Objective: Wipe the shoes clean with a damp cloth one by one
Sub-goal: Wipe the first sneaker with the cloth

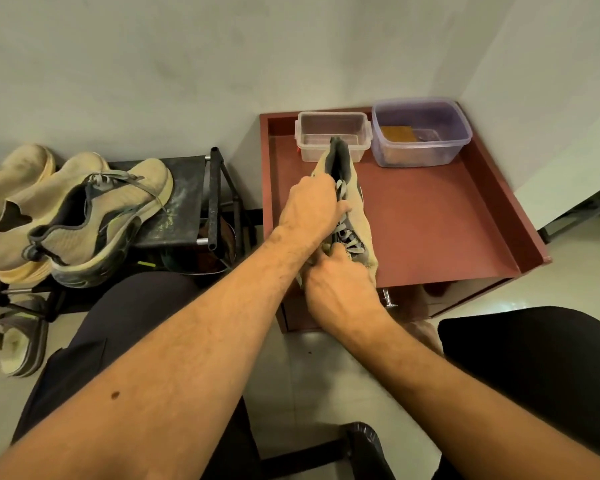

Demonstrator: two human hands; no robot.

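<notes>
A tan and grey sneaker [344, 168] with grey laces is held over the red-brown tray top [430, 216], its heel pointing away from me. My left hand [310, 207] grips the shoe's upper side near the opening. My right hand [340, 282] grips its toe end, closest to me. An orange cloth [397, 134] lies inside the purple-tinted tub [426, 157] at the back right of the tray. No cloth shows in either hand.
A clear tub [329, 147] stands behind the shoe. On the black rack [187, 202] at the left lie another matching sneaker [97, 220] and further tan shoes [18, 188]. A sandal [18, 344] lies on the floor. My dark-trousered knees flank the view.
</notes>
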